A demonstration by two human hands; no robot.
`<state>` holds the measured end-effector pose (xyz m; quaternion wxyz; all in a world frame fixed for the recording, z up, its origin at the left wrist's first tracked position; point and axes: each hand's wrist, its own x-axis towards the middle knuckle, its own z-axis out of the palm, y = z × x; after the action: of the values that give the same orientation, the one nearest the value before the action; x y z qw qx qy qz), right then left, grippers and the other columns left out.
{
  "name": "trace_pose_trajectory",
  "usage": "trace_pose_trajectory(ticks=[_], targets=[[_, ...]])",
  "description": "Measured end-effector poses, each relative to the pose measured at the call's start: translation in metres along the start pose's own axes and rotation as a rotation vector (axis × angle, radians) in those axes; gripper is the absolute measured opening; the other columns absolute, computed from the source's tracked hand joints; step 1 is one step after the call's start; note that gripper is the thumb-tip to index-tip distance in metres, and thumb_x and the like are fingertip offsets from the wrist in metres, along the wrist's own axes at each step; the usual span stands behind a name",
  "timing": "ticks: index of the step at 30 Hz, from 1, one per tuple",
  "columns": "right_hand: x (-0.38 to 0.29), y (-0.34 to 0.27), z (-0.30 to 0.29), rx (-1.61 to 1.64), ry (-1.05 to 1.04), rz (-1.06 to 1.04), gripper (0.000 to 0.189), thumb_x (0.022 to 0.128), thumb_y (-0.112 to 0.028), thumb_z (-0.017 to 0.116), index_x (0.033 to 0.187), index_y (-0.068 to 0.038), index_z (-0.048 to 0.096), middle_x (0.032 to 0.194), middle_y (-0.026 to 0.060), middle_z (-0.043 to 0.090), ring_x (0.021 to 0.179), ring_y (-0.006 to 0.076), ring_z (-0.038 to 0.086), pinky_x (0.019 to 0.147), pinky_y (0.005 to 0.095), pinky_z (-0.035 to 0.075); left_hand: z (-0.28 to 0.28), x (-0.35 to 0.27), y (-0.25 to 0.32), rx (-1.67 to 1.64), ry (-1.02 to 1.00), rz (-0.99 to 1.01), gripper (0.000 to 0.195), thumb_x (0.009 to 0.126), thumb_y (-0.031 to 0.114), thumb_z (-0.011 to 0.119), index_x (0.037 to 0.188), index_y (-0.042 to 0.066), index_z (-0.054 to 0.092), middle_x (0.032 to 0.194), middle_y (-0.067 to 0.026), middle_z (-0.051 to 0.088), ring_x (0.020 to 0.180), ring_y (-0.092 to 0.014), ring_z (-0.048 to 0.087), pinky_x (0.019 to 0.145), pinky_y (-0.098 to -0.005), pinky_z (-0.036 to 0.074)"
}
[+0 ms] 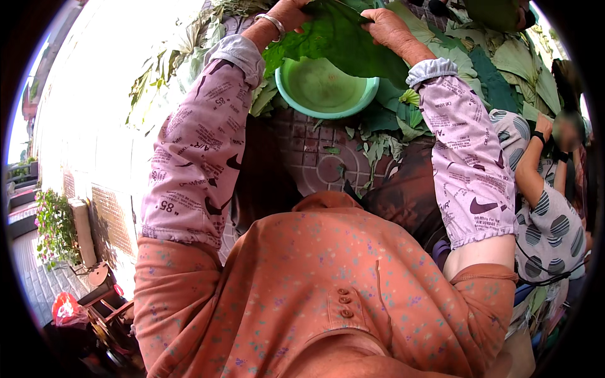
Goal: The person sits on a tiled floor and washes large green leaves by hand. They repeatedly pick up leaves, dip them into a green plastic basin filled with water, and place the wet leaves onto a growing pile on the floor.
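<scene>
A large green leaf (331, 45), apparently a lotus leaf, stretches between my two hands at the top of the view. My left hand (289, 16), with a silver bangle at the wrist, grips its left edge; the fingertips are partly cut off by the picture's rim. At the leaf's right side, my right hand (387, 28) pinches the edge between thumb and fingers. Below the leaf a pale green plastic basin (326, 101) rests on the ground. The leaf covers the basin's far rim. No contents show in its visible part.
Piles of broad green leaves (515, 56) lie to the right, with paler, drying leaves (189, 42) to the left. Patterned paving tiles (326, 160) show between my knees. Close on my right sits another person (548, 208) in a spotted top. More hands work at the upper right.
</scene>
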<state>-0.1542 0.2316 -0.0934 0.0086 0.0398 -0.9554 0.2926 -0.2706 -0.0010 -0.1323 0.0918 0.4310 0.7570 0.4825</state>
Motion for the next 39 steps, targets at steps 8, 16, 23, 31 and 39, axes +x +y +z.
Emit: trace_pose_trajectory(ticks=[8,16,23,31,39], targets=[[-0.002,-0.013,-0.007,0.061,-0.035,0.006,0.022,0.081,-0.018,0.056,0.101,-0.01,0.059,0.069,0.0035,0.058,0.048,0.0124,0.053,0.053,0.0293,0.045,0.0,-0.004,0.054,-0.006,-0.016,-0.337,0.02,0.078,0.009,0.064,0.098,0.008,0.065,0.076,0.003,0.063,0.068,-0.005,0.054,0.059,-0.0237,0.045],[0.004,-0.027,-0.007,0.029,0.143,-0.217,0.036,0.081,-0.019,0.057,0.116,-0.014,0.05,0.101,0.006,0.061,0.06,0.0132,0.057,0.061,0.0266,0.048,-0.071,-0.052,0.069,0.039,0.402,-0.26,0.017,0.079,0.016,0.065,0.093,0.007,0.065,0.071,0.0045,0.06,0.064,-0.004,0.049,0.058,-0.0238,0.043],[0.001,0.002,-0.008,0.135,0.084,-0.123,0.03,0.082,-0.016,0.056,0.112,-0.011,0.054,0.096,0.0072,0.061,0.064,0.0116,0.057,0.064,0.0261,0.048,-0.225,-0.158,0.083,0.131,0.623,-0.071,0.017,0.081,0.017,0.063,0.094,0.006,0.064,0.08,0.0026,0.062,0.071,-0.005,0.053,0.062,-0.0233,0.045],[-0.016,0.032,0.013,0.075,-0.098,-0.006,0.028,0.081,-0.01,0.056,0.109,-0.005,0.055,0.095,0.0084,0.061,0.063,0.0098,0.054,0.057,0.0235,0.046,-0.265,-0.304,0.145,0.493,1.072,-0.167,0.015,0.081,0.011,0.059,0.093,0.005,0.065,0.091,-0.01,0.065,0.084,-0.014,0.06,0.073,-0.0284,0.047],[-0.027,0.023,0.022,0.117,-0.196,0.147,0.026,0.081,-0.009,0.055,0.107,-0.004,0.055,0.095,0.006,0.06,0.061,0.0098,0.054,0.049,0.0218,0.042,-0.116,-0.469,0.035,0.905,0.887,-0.565,0.044,0.073,-0.004,0.049,0.111,0.017,0.06,0.112,-0.0103,0.056,0.107,-0.028,0.049,0.092,-0.0346,0.04]])
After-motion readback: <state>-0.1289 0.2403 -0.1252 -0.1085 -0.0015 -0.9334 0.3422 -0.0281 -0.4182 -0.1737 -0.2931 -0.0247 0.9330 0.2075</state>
